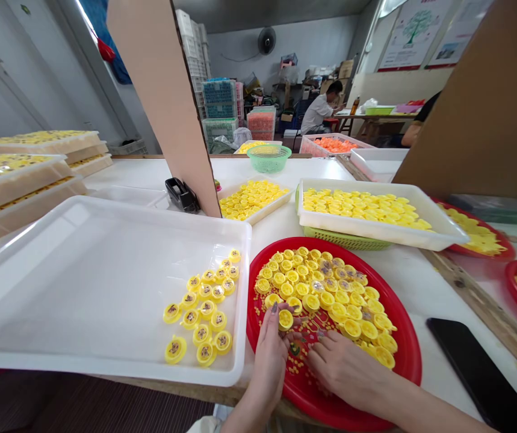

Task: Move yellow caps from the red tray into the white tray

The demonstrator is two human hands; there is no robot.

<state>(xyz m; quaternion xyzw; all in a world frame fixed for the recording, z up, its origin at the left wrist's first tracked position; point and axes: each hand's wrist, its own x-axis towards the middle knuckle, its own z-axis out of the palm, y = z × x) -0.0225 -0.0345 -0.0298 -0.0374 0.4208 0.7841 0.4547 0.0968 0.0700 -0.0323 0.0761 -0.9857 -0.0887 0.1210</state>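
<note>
A red oval plastic tray (402, 361) lies in front of me, heaped with yellow plastic caps (325, 294) and scattered small yellow bits (297, 367). My left hand (269, 361) stands at the tray's near side, its fingers pinching one yellow cap (286, 319). My right hand (342, 367) lies low on the tray among the small bits, fingers apart and holding nothing. To the left, a white plastic tray (105, 207) holds a loose group of yellow caps (201, 313) in its right corner, many showing dark-printed centres.
A white tray of yellow caps (366, 207) sits on a green basket (343, 240) beyond the red tray. A black phone (479, 373) lies to the right. Stacked trays (23, 180) stand at left, cardboard dividers rise on both sides, and a co-worker (319, 111) sits far back.
</note>
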